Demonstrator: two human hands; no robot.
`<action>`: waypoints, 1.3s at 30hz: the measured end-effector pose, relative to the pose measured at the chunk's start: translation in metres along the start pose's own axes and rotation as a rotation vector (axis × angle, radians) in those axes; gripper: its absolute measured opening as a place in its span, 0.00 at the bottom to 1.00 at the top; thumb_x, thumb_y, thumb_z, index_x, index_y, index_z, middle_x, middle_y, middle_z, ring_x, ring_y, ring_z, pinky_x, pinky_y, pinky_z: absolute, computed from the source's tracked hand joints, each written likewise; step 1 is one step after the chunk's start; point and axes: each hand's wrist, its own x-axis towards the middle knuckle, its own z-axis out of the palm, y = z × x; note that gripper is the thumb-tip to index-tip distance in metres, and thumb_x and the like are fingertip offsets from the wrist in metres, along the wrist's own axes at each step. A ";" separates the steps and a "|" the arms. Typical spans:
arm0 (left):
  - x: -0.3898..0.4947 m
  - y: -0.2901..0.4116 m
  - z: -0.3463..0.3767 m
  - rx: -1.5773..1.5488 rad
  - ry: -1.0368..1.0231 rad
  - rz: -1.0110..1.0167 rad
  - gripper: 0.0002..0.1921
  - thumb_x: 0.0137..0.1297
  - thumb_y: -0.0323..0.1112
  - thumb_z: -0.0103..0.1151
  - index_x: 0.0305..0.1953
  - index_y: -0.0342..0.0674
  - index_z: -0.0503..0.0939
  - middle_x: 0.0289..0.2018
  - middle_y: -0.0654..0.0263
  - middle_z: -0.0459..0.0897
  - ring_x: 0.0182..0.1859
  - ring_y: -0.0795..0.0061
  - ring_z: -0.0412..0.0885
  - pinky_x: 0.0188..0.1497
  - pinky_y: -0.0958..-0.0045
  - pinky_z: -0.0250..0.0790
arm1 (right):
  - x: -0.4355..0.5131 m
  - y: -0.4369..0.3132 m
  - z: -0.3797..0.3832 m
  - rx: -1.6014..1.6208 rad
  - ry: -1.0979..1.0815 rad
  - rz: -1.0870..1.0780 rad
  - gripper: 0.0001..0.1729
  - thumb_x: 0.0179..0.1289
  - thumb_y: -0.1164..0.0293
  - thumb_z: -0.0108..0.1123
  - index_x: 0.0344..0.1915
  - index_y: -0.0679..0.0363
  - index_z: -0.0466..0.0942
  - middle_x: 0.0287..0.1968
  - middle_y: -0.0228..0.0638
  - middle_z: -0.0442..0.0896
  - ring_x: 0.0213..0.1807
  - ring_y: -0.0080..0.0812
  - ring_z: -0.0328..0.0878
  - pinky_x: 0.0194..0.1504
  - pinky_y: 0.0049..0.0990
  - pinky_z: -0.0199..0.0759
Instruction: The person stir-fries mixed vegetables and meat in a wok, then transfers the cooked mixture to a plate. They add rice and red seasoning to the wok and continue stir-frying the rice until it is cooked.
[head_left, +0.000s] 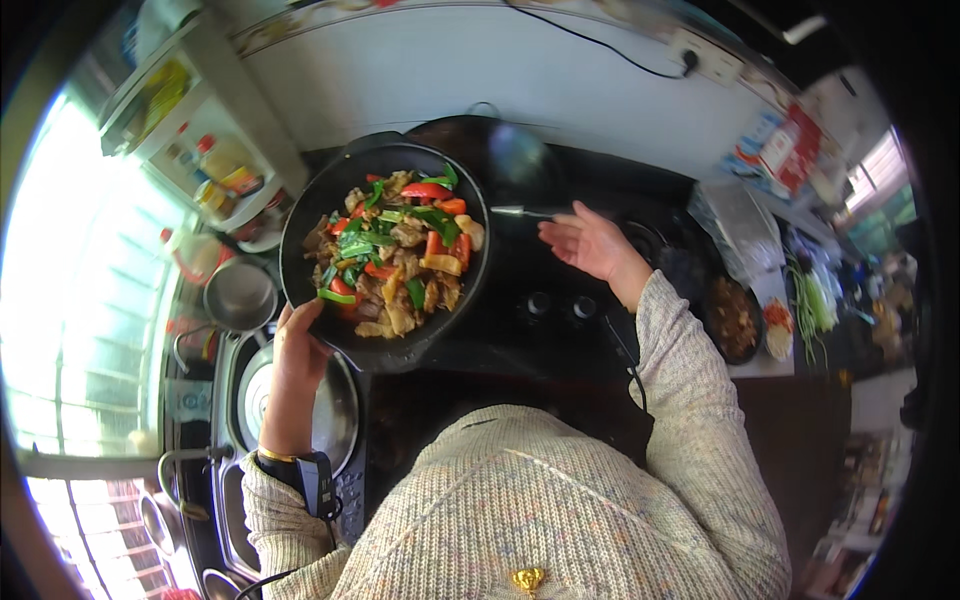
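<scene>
My left hand (300, 337) grips the lower left rim of a round black pan (382, 352), the thumb over its edge. Stir-fried meat slices (409, 236) fill the pan, mixed with red pepper pieces (427, 191) and green leaves (356, 244). To the right of the pan, my right hand (592, 247) is held above the black stovetop (480, 330), palm partly turned up and fingers apart. A thin metal utensil (517, 211) runs from the pan's right edge towards those fingertips; its ends are hidden or unclear. Behind the pan a dark wok (525, 150) is partly covered.
On the left are a shelf of bottles (229, 161), a small metal pot (240, 292) and a sink (229, 480) with a large metal lid (341, 397). Stove knobs (583, 306) sit in front. At right stand a dark dish of food (731, 319) and green stalks (810, 304).
</scene>
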 end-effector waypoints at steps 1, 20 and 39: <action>0.000 -0.013 0.021 -0.008 0.008 0.036 0.15 0.64 0.31 0.47 0.50 0.32 0.71 0.34 0.60 0.83 0.23 0.79 0.78 0.18 0.86 0.63 | -0.020 -0.006 -0.001 -0.083 -0.051 -0.039 0.38 0.66 0.44 0.48 0.58 0.69 0.66 0.55 0.46 0.75 0.50 0.39 0.77 0.51 0.35 0.71; -0.039 -0.238 0.322 0.169 -0.408 -0.376 0.19 0.61 0.26 0.48 0.55 0.33 0.69 0.45 0.57 0.80 0.45 0.65 0.82 0.45 0.69 0.77 | -0.282 -0.064 -0.198 -0.878 -0.074 -0.805 0.17 0.65 0.71 0.55 0.52 0.65 0.75 0.44 0.41 0.83 0.45 0.28 0.81 0.50 0.26 0.74; 0.018 -0.300 0.385 0.513 -0.928 -0.508 0.21 0.59 0.29 0.51 0.56 0.35 0.66 0.34 0.67 0.80 0.23 0.86 0.73 0.18 0.86 0.59 | -0.308 -0.039 -0.283 -1.372 0.777 -0.940 0.09 0.55 0.67 0.64 0.31 0.60 0.77 0.32 0.36 0.80 0.33 0.38 0.81 0.35 0.33 0.71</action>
